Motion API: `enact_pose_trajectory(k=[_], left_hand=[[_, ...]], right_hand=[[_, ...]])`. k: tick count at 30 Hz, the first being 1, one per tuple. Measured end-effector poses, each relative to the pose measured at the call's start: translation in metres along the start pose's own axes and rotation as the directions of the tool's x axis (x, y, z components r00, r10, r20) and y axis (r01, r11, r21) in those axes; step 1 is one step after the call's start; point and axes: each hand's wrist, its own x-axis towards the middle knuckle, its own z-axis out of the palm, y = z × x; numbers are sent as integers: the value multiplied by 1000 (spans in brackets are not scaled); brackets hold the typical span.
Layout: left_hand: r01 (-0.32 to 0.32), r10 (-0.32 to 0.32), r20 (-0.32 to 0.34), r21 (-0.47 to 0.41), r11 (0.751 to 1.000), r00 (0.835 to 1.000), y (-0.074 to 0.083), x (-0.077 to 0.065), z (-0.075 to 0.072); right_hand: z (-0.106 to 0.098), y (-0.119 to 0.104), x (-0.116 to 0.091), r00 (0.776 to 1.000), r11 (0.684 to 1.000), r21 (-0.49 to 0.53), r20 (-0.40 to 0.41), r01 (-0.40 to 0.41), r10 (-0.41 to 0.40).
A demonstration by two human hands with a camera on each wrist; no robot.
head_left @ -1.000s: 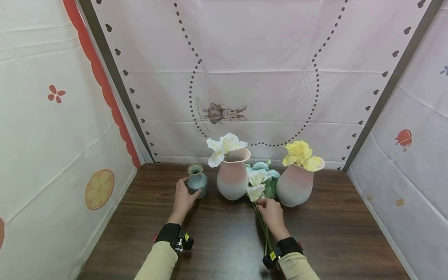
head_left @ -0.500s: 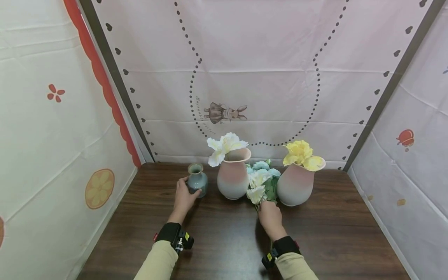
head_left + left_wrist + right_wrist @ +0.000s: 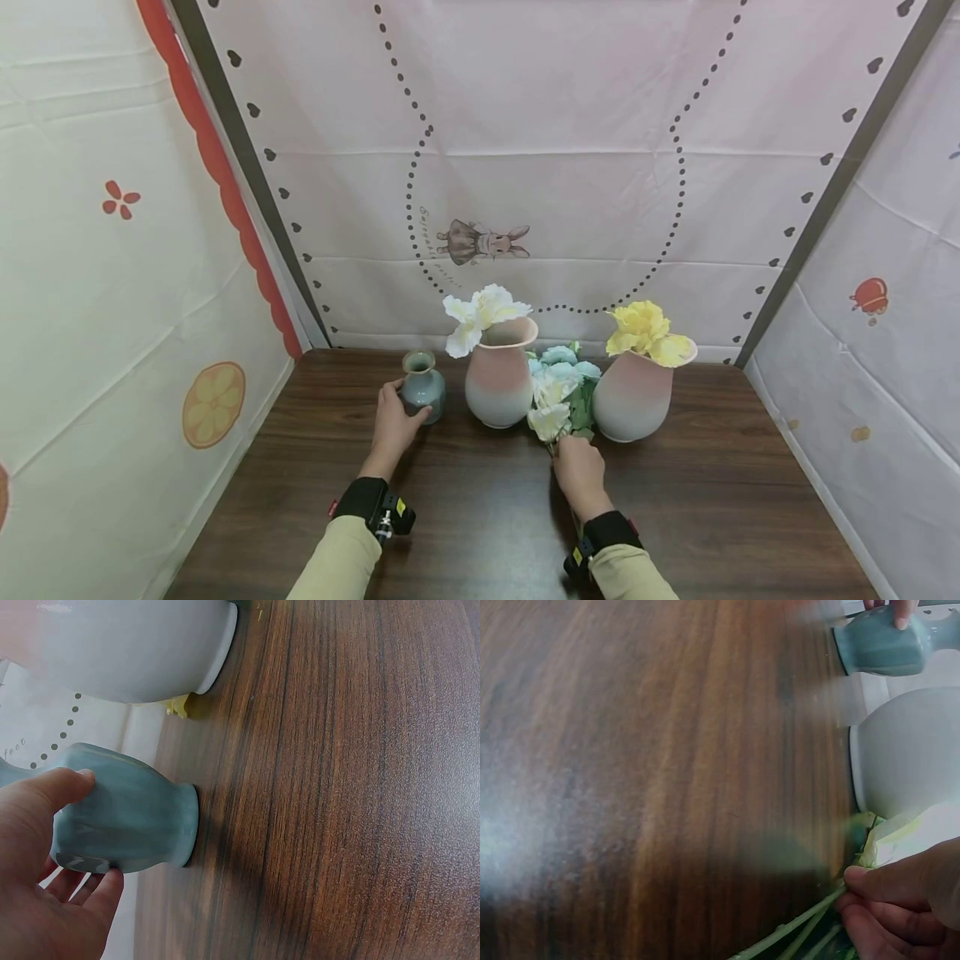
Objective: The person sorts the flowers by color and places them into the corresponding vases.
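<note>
My left hand grips a small blue-green ceramic vase, which stands upright on the wooden table. In the left wrist view the thumb lies along one side of that vase and the fingers curl round the other. Between two bigger vases lies a bunch of artificial flowers, white and pale blue with green leaves. Just below the lower white bloom, my right hand pinches a green stem between thumb and fingers. Several stems run side by side there, partly hidden under the hand.
A pink-and-white vase holding a white flower stands right of the small vase. Another pink-and-white vase, with a yellow flower, is farther right. Printed cloth hangs behind the table's back edge.
My right hand has drawn slightly toward me and closed on the stems, and the white blooms have shifted a little. My left hand stays in place on the small vase.
</note>
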Motion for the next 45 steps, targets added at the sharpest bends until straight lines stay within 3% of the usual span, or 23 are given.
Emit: enact_pose_trajectory(k=[13, 27, 34, 45], left_hand=[[12, -12, -2, -2, 1000, 1000, 2, 0, 0], [13, -13, 1, 14, 1000, 1000, 0, 1, 1], [6, -6, -2, 13, 1000, 1000, -1, 2, 2], [9, -9, -3, 14, 1000, 1000, -2, 3, 2]], right_hand=[[-6, 3, 0, 1000, 996, 92, 20, 11, -13], [-14, 6, 2, 999, 977, 212, -28, -24, 30], [-22, 4, 2, 999, 957, 287, -22, -38, 46], [-34, 1, 0, 993, 907, 405, 60, -120, 105]])
